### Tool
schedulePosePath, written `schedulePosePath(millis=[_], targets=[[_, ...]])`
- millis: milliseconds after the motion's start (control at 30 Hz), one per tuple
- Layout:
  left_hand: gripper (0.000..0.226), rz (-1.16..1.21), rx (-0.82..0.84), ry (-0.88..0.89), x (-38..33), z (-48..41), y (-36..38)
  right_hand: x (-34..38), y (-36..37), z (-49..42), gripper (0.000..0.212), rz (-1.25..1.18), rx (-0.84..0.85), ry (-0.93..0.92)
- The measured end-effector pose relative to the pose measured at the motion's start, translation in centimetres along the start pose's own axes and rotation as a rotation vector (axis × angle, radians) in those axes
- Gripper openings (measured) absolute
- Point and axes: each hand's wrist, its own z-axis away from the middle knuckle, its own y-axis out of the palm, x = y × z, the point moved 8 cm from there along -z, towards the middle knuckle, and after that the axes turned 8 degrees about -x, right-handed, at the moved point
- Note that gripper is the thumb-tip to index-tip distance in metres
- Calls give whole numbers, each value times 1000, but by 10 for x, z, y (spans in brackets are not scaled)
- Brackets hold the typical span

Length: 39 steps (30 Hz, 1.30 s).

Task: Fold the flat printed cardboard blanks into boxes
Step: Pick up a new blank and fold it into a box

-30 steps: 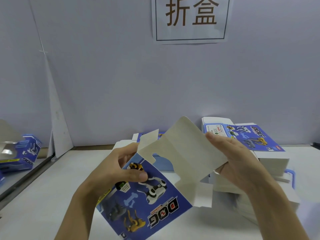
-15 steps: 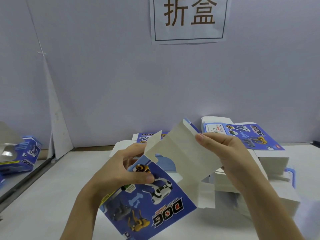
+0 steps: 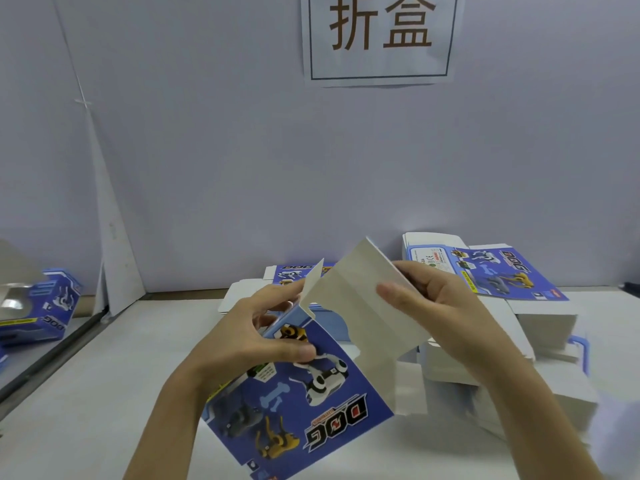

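Both hands [image 3: 263, 337] (gripping box [image 3: 311, 393]) — white table [image 3: 86, 393], lilac wall [image 3: 242, 150]

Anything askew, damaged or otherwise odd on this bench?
Nothing looks damaged. The stack of flat white-and-blue cardboard blanks at right is fanned unevenly, its lower sheets jutting out. The left hand and right hand hold the half-folded blue printed box, uncreased.

Blank [image 3: 298, 403] held above table [image 3: 86, 393], centre. Stack of blanks [image 3: 512, 282] behind right. Folded box [image 3: 48, 313] far left. Sign [image 3: 379, 36] on wall behind.
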Motion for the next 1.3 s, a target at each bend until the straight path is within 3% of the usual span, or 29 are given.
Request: schedulePosePath(millis=[33, 100, 300, 433, 467, 567, 600, 667, 733, 800, 867, 967, 1067, 1133, 1200, 1267, 1300], targets=[[65, 3, -8, -11, 1, -1, 0, -1, -2, -1, 12, 24, -19, -16], [66, -5, 18, -37, 3, -1, 2, -5, -11, -4, 25, 3, -110, -39], [97, -92, 240, -272, 31, 18, -20, -19, -32, -8, 19, -141, -244, 46], [90, -81, 98, -264, 40, 22, -57, -32, -27, -9, 20, -279, -314, 115], [87, -55, 39, -228, 39, 22, -66, -37, -24, -11, 24, -413, -327, 139], [80, 89, -121, -135, 35, 24, -90, -58, 2, -15, 40, -1108, -324, 341], [77, 161, -178, -124, 36, 24, -97, -66, 13, -17, 39, -1209, -350, 398], [68, 314, -295, -156, 45, 23, -107, -80, 37, -24, 27, -1023, -368, 417], [55, 400, -371, -261, 60, 22, -112, -88, 63, -37, 27, -348, -290, 253], [38, 432, -415, -394, 74, 25, -110, -107, 106, -50, 48, 460, 35, -10], [33, 418, -382, -538, 83, 33, -100, -144, 131, -55, 64, 950, 256, -89], [28, 400, -308, -698, 88, 50, -95, -167, 142, -51, 73, 1049, 361, -62], [27, 527, -528, -671, 84, 58, -145, -172, 142, -51, 82, 1132, 348, -98], [26, 716, -819, -519, 73, 57, -200, -172, 143, -52, 86, 1123, 353, -123], [27, 842, -1079, -255, 54, 54, -257, -170, 146, -50, 89, 1128, 363, -139], [37, 944, -1112, -13, 30, 42, -286, -170, 145, -49, 89, 1130, 366, -136], [46, 967, -1063, 23, 26, 32, -285, -170, 145, -49, 89, 1131, 367, -127]])
